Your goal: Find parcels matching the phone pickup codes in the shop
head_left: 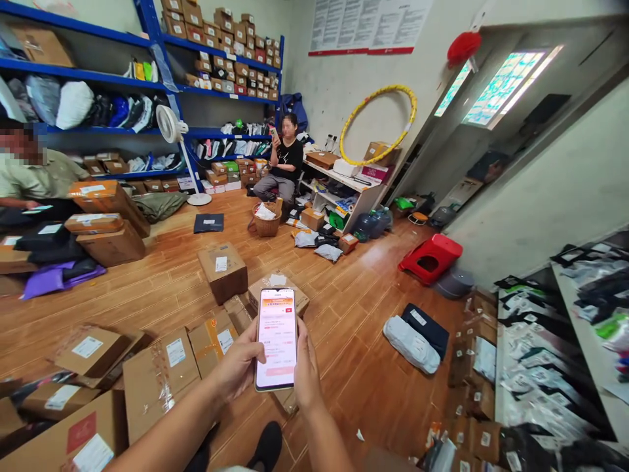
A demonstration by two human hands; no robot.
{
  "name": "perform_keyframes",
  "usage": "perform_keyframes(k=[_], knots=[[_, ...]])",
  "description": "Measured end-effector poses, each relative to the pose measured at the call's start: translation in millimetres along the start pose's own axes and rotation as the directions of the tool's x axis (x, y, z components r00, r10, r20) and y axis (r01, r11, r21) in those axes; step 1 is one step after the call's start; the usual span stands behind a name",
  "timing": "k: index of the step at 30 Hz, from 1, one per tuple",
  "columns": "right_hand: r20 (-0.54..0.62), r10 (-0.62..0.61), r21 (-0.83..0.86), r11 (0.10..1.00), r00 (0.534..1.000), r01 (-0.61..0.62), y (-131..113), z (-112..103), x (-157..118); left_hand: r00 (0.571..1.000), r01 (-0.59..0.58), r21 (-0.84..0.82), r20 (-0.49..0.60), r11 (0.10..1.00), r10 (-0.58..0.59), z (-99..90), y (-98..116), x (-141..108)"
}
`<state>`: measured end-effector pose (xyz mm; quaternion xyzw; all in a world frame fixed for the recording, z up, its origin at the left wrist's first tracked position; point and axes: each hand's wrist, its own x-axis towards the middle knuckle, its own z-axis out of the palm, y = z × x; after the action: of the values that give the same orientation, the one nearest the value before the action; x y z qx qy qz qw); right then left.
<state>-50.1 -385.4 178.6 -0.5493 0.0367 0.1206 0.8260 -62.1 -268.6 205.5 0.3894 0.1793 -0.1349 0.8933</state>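
A smartphone with a lit screen is held upright in front of me, low in the middle of the head view. My left hand is closed around its left edge, the thumb lying over the screen's left side. On the opposite edge, my right hand grips the phone, with its fingers mostly hidden behind it. Just beyond the phone lies a labelled cardboard box, partly covered by it. Another cardboard box stands a little farther off to the left.
Several cardboard parcels crowd the floor at left. Right of me lie a grey parcel and a red stool, beside parcel-filled shelves. One person sits at the back holding a phone; another person is at far left near a fan.
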Motion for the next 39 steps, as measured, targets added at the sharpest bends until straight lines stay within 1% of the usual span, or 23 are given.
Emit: perform_keyframes(k=[5,8,10,13,15,16,21,25,28,31,35,39], knots=[[0.012,-0.01,0.027,1.0,1.0,0.01,-12.2,-26.7,0.8,0.996,0.022,-0.042,-0.087,0.999,-0.025,28.2,-15.0,8.7],[0.009,0.001,0.029,1.0,1.0,-0.002,-15.4,-37.6,-2.3,0.993,0.067,-0.078,-0.09,0.995,-0.074,40.2,-21.0,9.9],[0.0,0.004,0.032,0.999,1.0,-0.003,-14.9,-43.4,-3.7,0.995,0.076,-0.068,-0.063,0.995,-0.08,43.3,-25.0,10.5],[-0.021,-0.025,0.03,0.999,0.999,0.026,-11.7,-49.4,-3.5,0.999,0.042,0.04,-0.013,0.998,-0.042,43.4,-29.0,12.7],[-0.032,-0.036,0.025,0.999,0.999,0.037,-10.2,-51.2,-2.3,0.999,0.042,0.092,-0.005,0.995,-0.041,43.6,-29.1,14.8],[-0.037,-0.037,0.026,0.999,0.999,0.038,-10.0,-51.4,-1.6,0.999,0.049,0.09,-0.014,0.995,-0.048,44.2,-28.4,16.1],[-0.042,-0.052,0.061,0.997,0.998,0.054,-12.2,-47.7,5.5,0.994,0.092,-0.001,-0.067,0.996,-0.092,48.4,-20.8,23.9],[-0.05,-0.06,0.085,0.994,0.997,0.064,-12.7,-40.3,19.2,0.989,0.131,-0.011,-0.074,0.991,-0.131,46.2,-10.5,37.0],[-0.068,-0.066,0.109,0.991,0.996,0.073,-14.0,-29.7,33.8,0.986,0.16,-0.024,-0.043,0.987,-0.161,41.5,2.1,50.9],[-0.114,-0.066,0.142,0.986,0.991,0.083,-16.8,-15.9,50.0,0.982,0.183,-0.028,-0.037,0.983,-0.184,34.3,17.5,65.8],[-0.126,-0.062,0.147,0.986,0.99,0.081,-15.3,-1.5,72.1,0.987,0.158,-0.051,0.015,0.986,-0.157,22.0,35.0,85.6],[-0.128,-0.043,0.117,0.991,0.991,0.058,-5.7,3.3,91.5,0.98,0.195,-0.023,-0.023,0.981,-0.195,14.6,46.3,103.6]])
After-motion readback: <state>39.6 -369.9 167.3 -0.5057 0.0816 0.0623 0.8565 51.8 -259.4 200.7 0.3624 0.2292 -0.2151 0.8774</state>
